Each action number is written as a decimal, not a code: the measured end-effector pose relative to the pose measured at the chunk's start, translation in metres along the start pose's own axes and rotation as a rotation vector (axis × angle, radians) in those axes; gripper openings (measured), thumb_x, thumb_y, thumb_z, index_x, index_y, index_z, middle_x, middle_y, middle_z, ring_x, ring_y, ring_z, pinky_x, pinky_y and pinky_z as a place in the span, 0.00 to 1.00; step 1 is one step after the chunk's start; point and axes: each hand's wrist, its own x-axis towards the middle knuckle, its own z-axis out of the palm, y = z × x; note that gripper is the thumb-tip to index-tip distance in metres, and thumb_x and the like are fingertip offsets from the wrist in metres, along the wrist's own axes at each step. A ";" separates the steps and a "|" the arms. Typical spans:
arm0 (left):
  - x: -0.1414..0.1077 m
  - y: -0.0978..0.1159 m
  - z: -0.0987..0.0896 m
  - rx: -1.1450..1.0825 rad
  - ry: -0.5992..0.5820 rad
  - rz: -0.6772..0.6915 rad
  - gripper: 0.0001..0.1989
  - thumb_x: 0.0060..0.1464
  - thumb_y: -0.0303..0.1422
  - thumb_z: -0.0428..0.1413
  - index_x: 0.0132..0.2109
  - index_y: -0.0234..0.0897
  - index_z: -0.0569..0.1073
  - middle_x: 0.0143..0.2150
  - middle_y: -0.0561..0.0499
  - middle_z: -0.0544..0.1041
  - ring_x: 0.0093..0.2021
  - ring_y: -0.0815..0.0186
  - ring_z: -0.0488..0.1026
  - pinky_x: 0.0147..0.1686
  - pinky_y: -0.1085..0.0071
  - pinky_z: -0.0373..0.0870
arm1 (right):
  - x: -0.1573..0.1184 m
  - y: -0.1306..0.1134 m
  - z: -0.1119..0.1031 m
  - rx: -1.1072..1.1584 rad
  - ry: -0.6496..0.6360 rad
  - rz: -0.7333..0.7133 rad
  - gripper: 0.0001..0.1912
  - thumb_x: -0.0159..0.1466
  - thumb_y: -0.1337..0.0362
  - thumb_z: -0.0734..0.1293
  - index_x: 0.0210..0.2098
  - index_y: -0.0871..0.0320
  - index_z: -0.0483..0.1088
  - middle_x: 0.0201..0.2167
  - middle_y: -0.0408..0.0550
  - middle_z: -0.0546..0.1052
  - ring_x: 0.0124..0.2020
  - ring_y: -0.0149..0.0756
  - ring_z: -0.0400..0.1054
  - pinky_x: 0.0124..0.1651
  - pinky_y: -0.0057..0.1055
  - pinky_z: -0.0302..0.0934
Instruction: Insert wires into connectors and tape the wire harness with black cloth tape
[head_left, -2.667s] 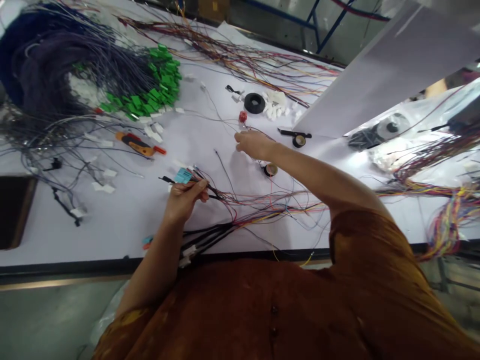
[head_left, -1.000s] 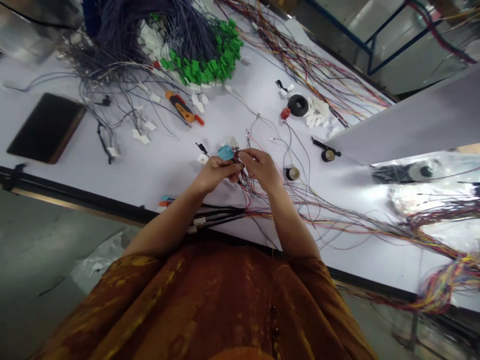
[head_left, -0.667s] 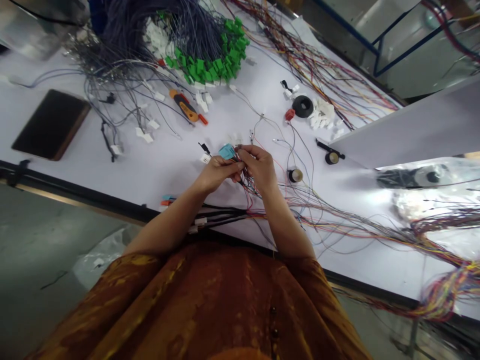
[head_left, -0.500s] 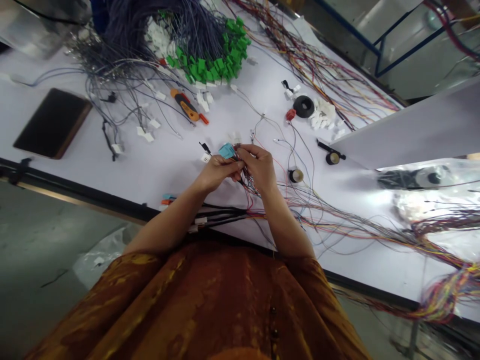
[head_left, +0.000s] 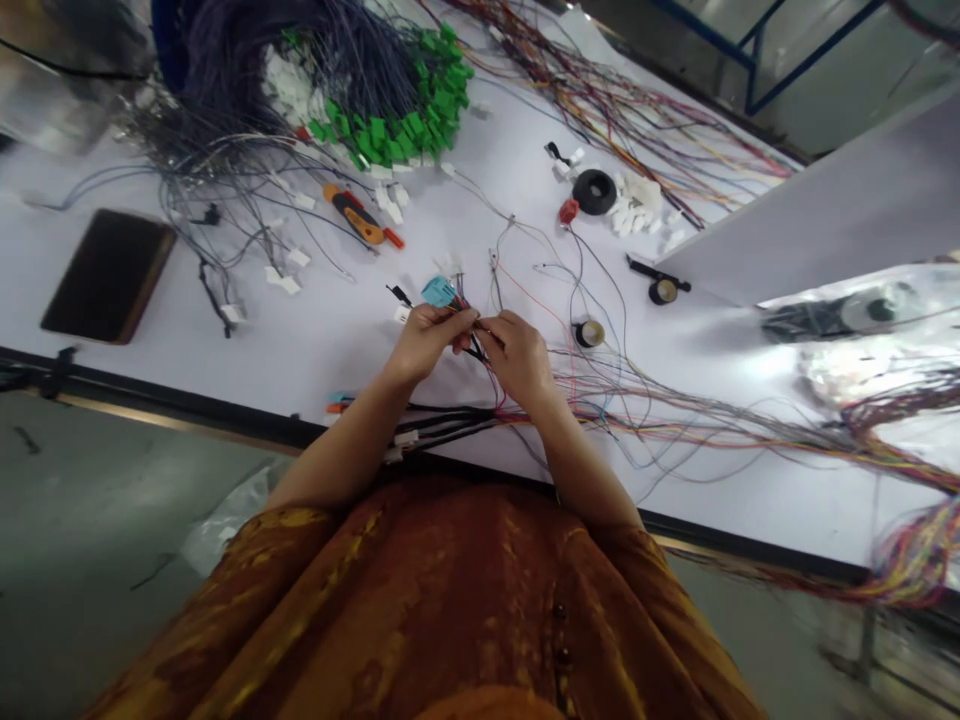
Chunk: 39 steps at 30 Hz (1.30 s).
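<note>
My left hand [head_left: 425, 343] is closed around thin wires just below a light blue connector [head_left: 439, 291], which pokes out past the fingertips. Close beside it, my right hand [head_left: 519, 358] pinches the same wires [head_left: 475, 347], its fingertips almost meeting those of the left. The exact wire between the right fingers is too small to make out. A black-and-white connector [head_left: 400, 296] lies just left of the blue one. Below the hands, black-sleeved cables [head_left: 450, 424] run along the table's near edge.
Behind lies a bundle of dark wires with green connectors [head_left: 409, 138]. An orange cutter [head_left: 354, 214] and a dark flat case [head_left: 109, 275] are at left. Tape rolls [head_left: 595, 192], a red connector [head_left: 568, 211] and loose wires spread rightward, by a white upright panel [head_left: 810, 195].
My right hand has moved from beside the blue connector down to the wires below it. The blue connector now shows more fully. The whole view has shifted slightly.
</note>
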 end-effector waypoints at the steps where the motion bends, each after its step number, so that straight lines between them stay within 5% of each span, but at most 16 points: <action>1: 0.000 0.000 0.000 -0.028 0.003 -0.020 0.17 0.51 0.39 0.67 0.22 0.34 0.75 0.19 0.53 0.71 0.19 0.75 0.64 0.22 0.75 0.61 | -0.001 0.000 0.001 -0.024 0.000 0.000 0.13 0.71 0.64 0.61 0.32 0.56 0.73 0.33 0.48 0.72 0.34 0.36 0.64 0.38 0.32 0.56; 6: -0.002 0.008 -0.004 -0.108 -0.075 -0.129 0.11 0.45 0.36 0.70 0.35 0.34 0.80 0.24 0.54 0.73 0.23 0.74 0.68 0.24 0.77 0.62 | 0.008 0.006 0.004 0.075 -0.026 -0.079 0.14 0.69 0.67 0.62 0.26 0.56 0.66 0.30 0.45 0.70 0.33 0.34 0.64 0.40 0.31 0.56; 9: -0.004 0.016 -0.005 0.056 -0.103 -0.047 0.10 0.47 0.36 0.68 0.33 0.35 0.80 0.23 0.54 0.73 0.22 0.74 0.67 0.22 0.76 0.62 | 0.008 0.009 0.005 0.122 -0.036 -0.108 0.15 0.70 0.67 0.62 0.26 0.56 0.67 0.28 0.45 0.69 0.34 0.34 0.64 0.41 0.30 0.57; 13: -0.012 0.020 -0.007 0.265 0.029 0.066 0.11 0.49 0.37 0.68 0.29 0.34 0.77 0.21 0.54 0.75 0.21 0.73 0.70 0.23 0.76 0.68 | -0.009 0.015 0.012 0.100 -0.007 -0.059 0.12 0.71 0.64 0.62 0.36 0.59 0.76 0.34 0.48 0.73 0.37 0.35 0.67 0.43 0.31 0.57; 18: -0.023 0.009 -0.017 0.184 0.183 0.001 0.15 0.43 0.40 0.70 0.31 0.35 0.77 0.22 0.56 0.76 0.22 0.73 0.74 0.25 0.77 0.73 | -0.036 0.050 0.000 0.251 0.062 0.004 0.11 0.67 0.60 0.66 0.44 0.59 0.76 0.34 0.47 0.75 0.35 0.34 0.67 0.41 0.30 0.60; 23: -0.028 0.005 -0.021 0.149 0.223 -0.016 0.16 0.41 0.40 0.70 0.32 0.34 0.77 0.23 0.56 0.76 0.22 0.73 0.75 0.24 0.79 0.72 | -0.041 0.108 -0.053 0.022 0.581 0.351 0.07 0.65 0.66 0.63 0.40 0.60 0.71 0.32 0.47 0.73 0.34 0.36 0.65 0.44 0.34 0.61; 27: -0.029 0.006 -0.021 0.155 0.211 -0.007 0.16 0.42 0.39 0.70 0.33 0.32 0.78 0.24 0.54 0.77 0.23 0.71 0.77 0.22 0.79 0.71 | -0.033 0.136 -0.078 -0.217 0.397 0.619 0.04 0.58 0.71 0.67 0.34 0.59 0.70 0.33 0.50 0.74 0.38 0.41 0.67 0.46 0.39 0.62; 30: -0.027 0.007 -0.021 0.222 0.215 0.032 0.15 0.43 0.39 0.69 0.32 0.32 0.78 0.23 0.54 0.77 0.23 0.71 0.76 0.21 0.80 0.69 | -0.030 0.127 -0.083 -0.198 0.513 0.602 0.06 0.61 0.73 0.63 0.37 0.58 0.68 0.32 0.48 0.73 0.37 0.40 0.68 0.45 0.38 0.64; 33: -0.022 0.008 -0.023 0.267 0.193 0.060 0.14 0.42 0.39 0.69 0.30 0.33 0.77 0.23 0.54 0.76 0.23 0.73 0.74 0.22 0.79 0.69 | -0.026 0.089 -0.076 0.029 0.663 0.449 0.06 0.64 0.72 0.61 0.40 0.57 0.65 0.29 0.43 0.71 0.30 0.33 0.67 0.37 0.32 0.65; 39: -0.014 0.013 -0.023 0.289 0.133 0.094 0.13 0.42 0.40 0.68 0.28 0.35 0.78 0.22 0.55 0.74 0.23 0.73 0.71 0.21 0.79 0.69 | -0.004 0.011 -0.029 0.758 0.143 0.270 0.04 0.66 0.67 0.66 0.40 0.56 0.65 0.21 0.34 0.65 0.16 0.22 0.57 0.17 0.20 0.50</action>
